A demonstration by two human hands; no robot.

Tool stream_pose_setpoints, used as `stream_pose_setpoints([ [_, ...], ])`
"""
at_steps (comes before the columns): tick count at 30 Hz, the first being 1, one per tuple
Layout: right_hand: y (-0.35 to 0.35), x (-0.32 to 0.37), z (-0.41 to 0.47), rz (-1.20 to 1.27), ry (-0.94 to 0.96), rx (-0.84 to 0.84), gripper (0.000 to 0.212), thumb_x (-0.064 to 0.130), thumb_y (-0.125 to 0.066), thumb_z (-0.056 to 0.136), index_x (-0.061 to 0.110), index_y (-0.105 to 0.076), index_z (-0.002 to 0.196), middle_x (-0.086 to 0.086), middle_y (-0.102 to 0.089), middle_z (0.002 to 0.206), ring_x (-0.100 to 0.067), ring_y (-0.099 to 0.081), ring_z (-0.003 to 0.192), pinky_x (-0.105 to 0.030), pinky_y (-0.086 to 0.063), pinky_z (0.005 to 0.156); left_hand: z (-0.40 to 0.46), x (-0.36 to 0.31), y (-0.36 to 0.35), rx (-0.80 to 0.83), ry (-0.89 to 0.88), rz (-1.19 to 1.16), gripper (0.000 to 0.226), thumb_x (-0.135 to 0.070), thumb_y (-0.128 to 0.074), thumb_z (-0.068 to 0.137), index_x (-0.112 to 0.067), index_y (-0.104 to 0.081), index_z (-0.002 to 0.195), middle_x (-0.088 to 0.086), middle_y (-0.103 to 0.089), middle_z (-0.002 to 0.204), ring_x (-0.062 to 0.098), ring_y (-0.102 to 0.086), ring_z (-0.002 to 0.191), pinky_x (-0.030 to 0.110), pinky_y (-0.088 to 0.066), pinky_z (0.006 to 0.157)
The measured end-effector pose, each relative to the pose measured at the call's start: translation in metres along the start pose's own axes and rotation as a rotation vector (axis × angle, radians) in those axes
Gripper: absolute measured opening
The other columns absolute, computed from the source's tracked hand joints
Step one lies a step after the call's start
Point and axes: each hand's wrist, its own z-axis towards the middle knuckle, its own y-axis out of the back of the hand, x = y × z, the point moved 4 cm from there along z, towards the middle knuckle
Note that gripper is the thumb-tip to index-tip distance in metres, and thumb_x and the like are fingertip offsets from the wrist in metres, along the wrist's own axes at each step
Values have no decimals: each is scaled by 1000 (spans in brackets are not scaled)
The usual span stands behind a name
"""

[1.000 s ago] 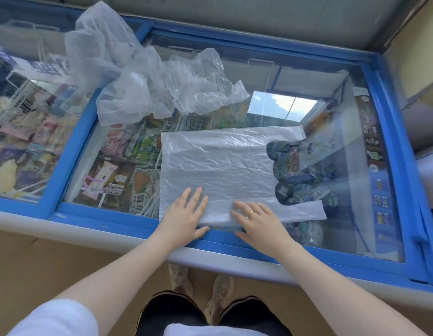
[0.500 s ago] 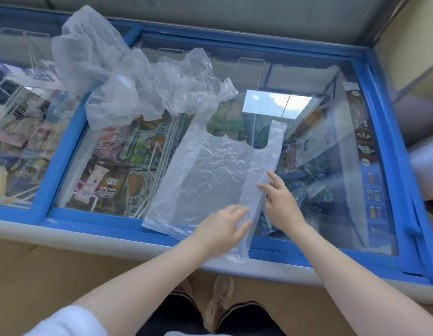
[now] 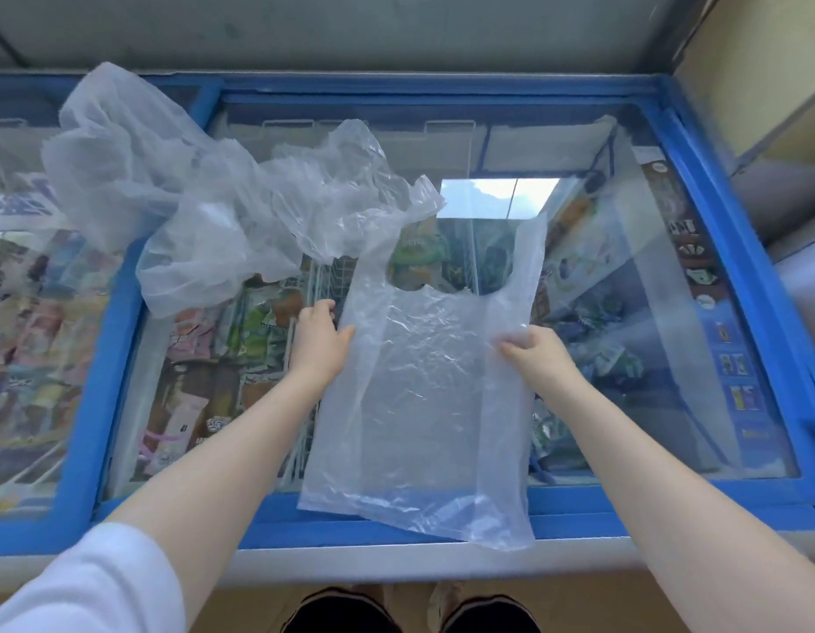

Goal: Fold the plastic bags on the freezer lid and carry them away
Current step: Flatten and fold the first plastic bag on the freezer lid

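Note:
A clear plastic bag (image 3: 423,404) hangs spread between my hands above the freezer lid (image 3: 647,340), its two handles pointing away from me and its bottom edge drooping over the lid's near blue frame. My left hand (image 3: 318,344) pinches the bag's left edge. My right hand (image 3: 533,354) pinches its right edge at about the same height. A crumpled heap of more clear plastic bags (image 3: 204,207) lies on the lid at the back left.
The glass lid has a blue frame (image 3: 725,249) and shows packaged frozen goods beneath. A blue divider bar (image 3: 108,358) separates the left pane. A wall stands behind the freezer. My shoes show on the floor below the front edge.
The bag lay flat and sideways on the glass under both palms. Both hands lifted it, turned it handles-away, and now hold it spread by its side edges.

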Motion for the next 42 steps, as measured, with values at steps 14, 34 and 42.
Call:
stream_pose_setpoints([
  [14,49,-23,6,434,160,-242,31,-2,-45,94,21,-57,76,11,-61,72,-4,-55,69,-17,-46,67,-8,-42,-26,444,23,-577,21,-18,-69,82,-19,-53,68,-4,-62,87,14,-56,80,26,-39,70],
  [34,68,-14,20,339,187,-96,54,-17,-39,84,22,-72,64,12,-69,66,-1,-57,59,-16,-44,53,-2,-20,-21,294,-48,-684,22,0,-49,93,-15,-61,80,-13,-67,68,1,-60,62,15,-49,60],
  [42,83,-27,11,54,163,36,63,-16,-39,84,31,-74,61,11,-54,113,-4,-48,109,-16,-37,87,-2,-17,-8,297,-163,-379,55,14,-45,86,-29,-74,69,-6,-52,99,7,-51,87,16,-40,77],
])
